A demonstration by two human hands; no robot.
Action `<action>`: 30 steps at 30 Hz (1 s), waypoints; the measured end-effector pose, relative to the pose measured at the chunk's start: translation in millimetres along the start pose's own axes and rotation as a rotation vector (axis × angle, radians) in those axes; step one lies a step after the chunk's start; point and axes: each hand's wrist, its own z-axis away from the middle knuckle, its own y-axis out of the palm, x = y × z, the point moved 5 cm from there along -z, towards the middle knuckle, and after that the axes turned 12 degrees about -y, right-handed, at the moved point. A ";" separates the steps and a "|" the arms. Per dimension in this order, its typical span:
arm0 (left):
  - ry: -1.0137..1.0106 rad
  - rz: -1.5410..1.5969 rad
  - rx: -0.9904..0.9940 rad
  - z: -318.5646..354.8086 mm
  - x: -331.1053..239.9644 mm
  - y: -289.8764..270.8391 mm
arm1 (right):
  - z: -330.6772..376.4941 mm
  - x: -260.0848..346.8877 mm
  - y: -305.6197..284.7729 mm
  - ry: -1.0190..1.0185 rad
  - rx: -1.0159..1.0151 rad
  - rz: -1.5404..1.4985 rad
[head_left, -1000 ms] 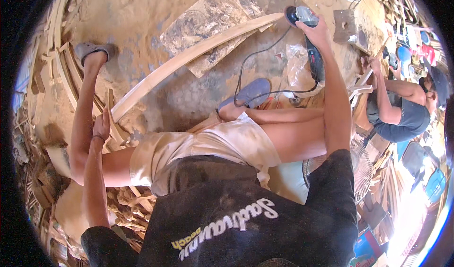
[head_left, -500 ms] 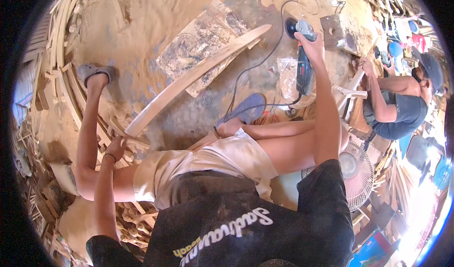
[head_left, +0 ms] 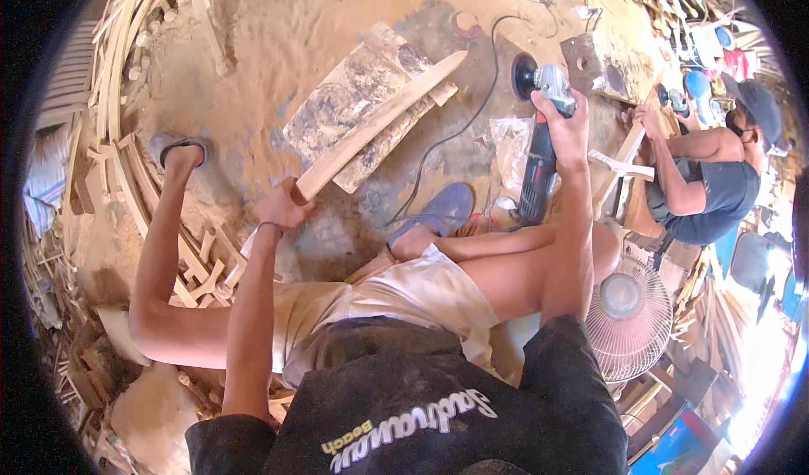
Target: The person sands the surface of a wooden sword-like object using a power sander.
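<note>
**A:** Sawdust-covered workshop floor [head_left: 278,62], strips and offcuts of wood stacked along its left edge. Person seated, legs spread, one sandalled foot toward the left edge, a blue shoe [head_left: 440,212] near the middle. Hands?

**B:** Left hand [head_left: 282,210] closed on the near end of a long curved wooden strip [head_left: 383,120]. Strip runs up and to the right from the hand, lying across a flat stained board [head_left: 354,96] on the floor. Right hand [head_left: 566,125] wrapped around the body of a grinder [head_left: 539,151], disc end pointing away from the person, its black cord [head_left: 451,142] trailing down over the floor toward the blue shoe.

**A:** Change against the earlier frames?

**B:** One second ago the left hand was lower, beside the left leg, not on the strip; half a second ago it sat near the strip's end. Now it grips that end. The strip's far tip then reached close to the grinder; now it is well apart from it, and the whole strip sits nearer the middle of the floor. Right hand has kept its hold on the grinder throughout.

**A:** Surroundings?

**B:** White fan [head_left: 628,315] at the person's right side, low. Second person [head_left: 716,180] crouched toward the right edge, handling pale wood pieces. A clear plastic bag [head_left: 510,142] lies just left of the grinder.
</note>
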 end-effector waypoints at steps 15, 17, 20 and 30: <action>0.063 0.045 -0.435 7.5 1.9 29.8 | -22.1 16.3 28.2 -0.172 0.201 0.249; 0.085 0.063 -0.418 1.4 5.4 28.3 | -33.3 18.9 33.8 -0.139 0.215 0.250; 0.093 0.071 -0.406 -3.0 11.3 26.4 | -41.8 16.4 39.1 -0.113 0.190 0.242; 0.538 0.405 -0.525 11.5 -116.0 -47.7 | -18.6 34.3 5.2 -0.123 -0.067 0.030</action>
